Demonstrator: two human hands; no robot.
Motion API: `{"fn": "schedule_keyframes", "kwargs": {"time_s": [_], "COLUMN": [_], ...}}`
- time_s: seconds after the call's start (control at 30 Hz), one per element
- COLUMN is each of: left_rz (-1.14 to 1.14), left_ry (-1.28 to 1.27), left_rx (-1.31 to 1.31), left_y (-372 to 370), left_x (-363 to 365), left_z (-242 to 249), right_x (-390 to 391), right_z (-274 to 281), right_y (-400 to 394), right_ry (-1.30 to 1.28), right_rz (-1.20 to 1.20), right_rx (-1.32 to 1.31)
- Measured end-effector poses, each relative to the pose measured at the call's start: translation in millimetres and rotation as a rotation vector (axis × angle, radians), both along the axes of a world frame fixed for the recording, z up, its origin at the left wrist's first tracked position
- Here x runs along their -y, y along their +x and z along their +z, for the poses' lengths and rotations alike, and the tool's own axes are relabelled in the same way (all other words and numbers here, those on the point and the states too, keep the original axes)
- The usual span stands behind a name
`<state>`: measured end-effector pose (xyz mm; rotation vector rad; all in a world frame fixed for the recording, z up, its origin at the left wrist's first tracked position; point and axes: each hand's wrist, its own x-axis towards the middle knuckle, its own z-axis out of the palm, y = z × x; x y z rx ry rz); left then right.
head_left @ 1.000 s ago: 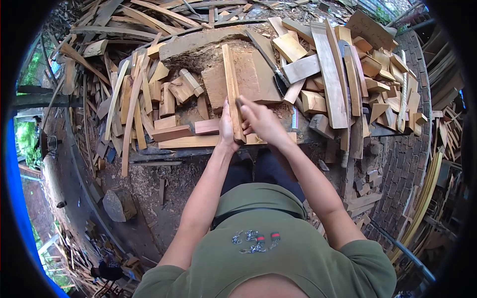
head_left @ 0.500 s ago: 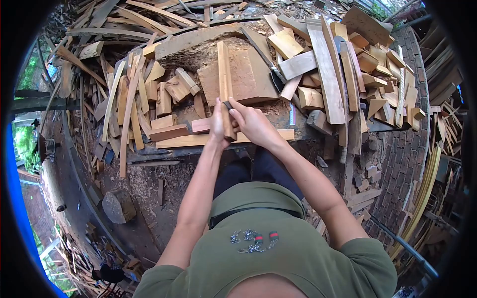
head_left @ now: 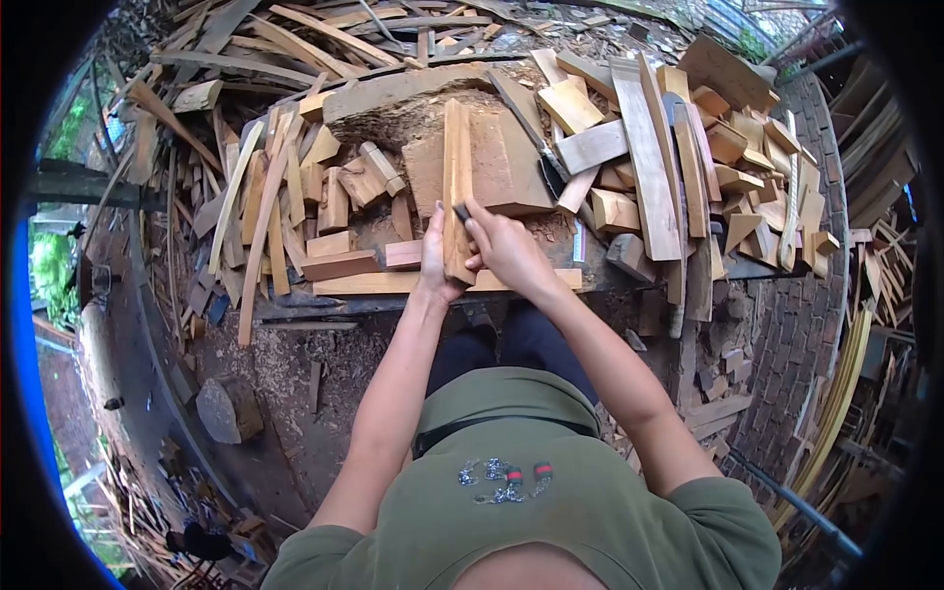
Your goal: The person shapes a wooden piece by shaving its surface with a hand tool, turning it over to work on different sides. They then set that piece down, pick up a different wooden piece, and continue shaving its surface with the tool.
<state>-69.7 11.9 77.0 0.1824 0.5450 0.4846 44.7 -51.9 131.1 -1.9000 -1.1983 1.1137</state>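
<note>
A long narrow wooden strip (head_left: 457, 147) points away from me, its far end over a thick wooden block (head_left: 501, 147). Around the strip's near end, from the left, closes my left hand (head_left: 435, 258). My right hand (head_left: 509, 251) is pinched against the strip's right side. A small dark flat piece (head_left: 461, 211), too small to name, sticks out from its fingers and lies on the strip's upper face. Below both hands, a light wooden plank (head_left: 536, 279) runs along the bench's front edge.
Short wooden offcuts (head_left: 339, 197) are heaped left of the block. On the right lie long boards (head_left: 644, 157) and many cut blocks (head_left: 737, 182). A dark-bladed saw-like tool (head_left: 553, 165) rests beside the block. A log stump (head_left: 228, 408) stands on the ground at left.
The strip has turned a little, showing a broader upper face. My right hand and the dark piece have shifted slightly on it. The whole view has also shifted a little.
</note>
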Motion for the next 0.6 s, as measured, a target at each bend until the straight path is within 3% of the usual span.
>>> {"fn": "schedule_keyframes", "kwargs": {"time_s": [0.07,0.1,0.17,0.2,0.23,0.27,0.33,0.43,0.53,0.6], "left_rz": [-0.017,0.009,0.037,0.015,-0.01,-0.038,-0.053,-0.054,-0.054,-0.057], "left_ry": [0.023,-0.034,-0.095,-0.073,-0.048,-0.023,0.012,0.049,0.051,-0.008], "left_rx": [-0.073,-0.134,-0.2,-0.086,0.028,0.143,0.108,-0.115,-0.07,-0.036], "left_y": [-2,0,-2,-3,-4,-5,-4,-9,-6,-5], "left_x": [3,4,8,8,7,6,3,-1,3,4], "left_z": [-3,-3,-7,-11,-13,-15,-12,-11,-9,-9], "right_x": [15,19,9,-2,-16,-23,-24,3,-10,-45], "right_z": [1,5,-1,-4,-4,-3,9,-22,-26,-30], "right_y": [-13,-19,-14,-9,-3,5,7,-9,-4,15], "right_ry": [0.092,0.181,0.112,0.055,0.052,-0.064,-0.119,0.216,0.2,0.073], "right_rz": [0.107,0.086,0.081,0.076,0.05,-0.046,-0.062,0.092,0.041,-0.009], "right_rx": [0.285,0.294,0.338,0.386,0.374,0.043,-0.089,0.432,0.444,0.248]}}
